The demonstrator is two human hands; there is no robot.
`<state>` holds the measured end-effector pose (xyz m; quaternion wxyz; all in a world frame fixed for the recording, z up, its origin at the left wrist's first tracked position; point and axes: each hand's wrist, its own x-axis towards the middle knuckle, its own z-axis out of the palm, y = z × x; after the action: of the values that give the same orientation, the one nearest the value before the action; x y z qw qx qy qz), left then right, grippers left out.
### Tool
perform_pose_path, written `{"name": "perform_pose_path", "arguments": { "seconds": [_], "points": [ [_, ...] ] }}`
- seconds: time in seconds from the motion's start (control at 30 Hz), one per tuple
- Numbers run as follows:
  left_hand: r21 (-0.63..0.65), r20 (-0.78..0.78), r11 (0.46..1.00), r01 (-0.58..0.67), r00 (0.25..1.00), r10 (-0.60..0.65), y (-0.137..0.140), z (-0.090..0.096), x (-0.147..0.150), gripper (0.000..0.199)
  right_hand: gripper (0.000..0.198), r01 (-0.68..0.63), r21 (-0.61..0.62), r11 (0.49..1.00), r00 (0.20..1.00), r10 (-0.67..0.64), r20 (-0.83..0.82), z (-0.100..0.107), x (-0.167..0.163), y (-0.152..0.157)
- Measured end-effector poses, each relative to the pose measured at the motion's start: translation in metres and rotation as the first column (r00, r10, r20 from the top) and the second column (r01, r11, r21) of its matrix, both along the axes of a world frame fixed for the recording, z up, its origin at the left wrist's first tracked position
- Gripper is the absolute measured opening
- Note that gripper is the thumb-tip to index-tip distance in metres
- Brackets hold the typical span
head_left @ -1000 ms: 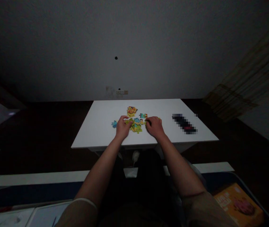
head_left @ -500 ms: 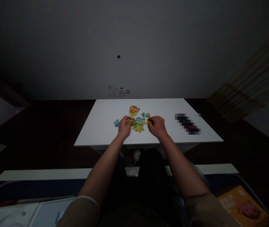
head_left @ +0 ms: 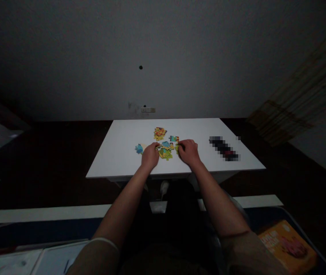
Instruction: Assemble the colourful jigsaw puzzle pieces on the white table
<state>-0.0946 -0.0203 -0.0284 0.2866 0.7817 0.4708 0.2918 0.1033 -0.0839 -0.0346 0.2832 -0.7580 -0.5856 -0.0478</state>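
Observation:
Colourful jigsaw pieces lie in a loose cluster at the middle of a white table. My left hand rests on the table at the cluster's left side, fingertips touching pieces. My right hand sits at the right side, fingers curled onto a yellow-green piece. An orange clump of joined pieces lies farther back, a small teal piece beside it, and a blue piece lies left of my left hand. Whether either hand grips a piece is too dim to tell.
A dark blurred-out object lies on the table's right part. An orange puzzle box sits at the lower right near my leg. A white board runs across below the table. The room is dim, the floor dark.
Both hands stay at the piece cluster with only small finger shifts; the left hand has slid slightly toward the middle. The view wobbled a little.

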Motion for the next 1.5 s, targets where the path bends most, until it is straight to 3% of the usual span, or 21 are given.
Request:
{"name": "perform_pose_path", "arguments": {
  "seconds": [0.27,0.93,1.1,1.2,1.3,1.4,1.5],
  "points": [
    [0.039,-0.069,0.999,-0.003,0.998,0.006,0.0,-0.002,0.0,0.053,0.028,-0.009,0.031,0.999,1.0,0.01,-0.019,-0.003,0.004,0.001],
    [0.071,-0.077,0.997,0.011,0.997,-0.006,0.001,-0.001,0.001,0.056,0.026,-0.011,0.005,1.0,1.0,0.011,-0.017,0.0,0.004,-0.003],
    [0.089,-0.085,0.995,0.045,0.996,-0.037,-0.004,0.006,0.0,0.056,0.044,-0.079,-0.033,0.996,0.995,0.08,0.055,0.004,-0.003,-0.005],
    [0.16,-0.181,0.984,0.082,0.982,-0.052,-0.005,0.008,-0.016,0.055,0.053,-0.066,-0.062,0.996,0.994,0.071,0.086,0.002,-0.005,-0.004],
    [0.23,-0.315,0.972,0.037,0.948,0.038,0.0,0.005,-0.04,0.062,0.041,-0.095,-0.063,0.993,0.991,0.1,0.089,-0.001,-0.004,0.0],
    [0.175,-0.398,0.984,-0.016,0.913,0.085,0.009,-0.001,-0.054,0.074,0.032,-0.151,-0.044,0.988,0.986,0.153,0.059,-0.003,-0.002,0.002],
    [0.119,-0.411,0.992,0.049,0.912,0.004,0.013,-0.007,-0.045,0.079,0.033,-0.163,-0.029,0.986,0.987,0.163,0.012,-0.003,0.0,0.002]
  ]
}}
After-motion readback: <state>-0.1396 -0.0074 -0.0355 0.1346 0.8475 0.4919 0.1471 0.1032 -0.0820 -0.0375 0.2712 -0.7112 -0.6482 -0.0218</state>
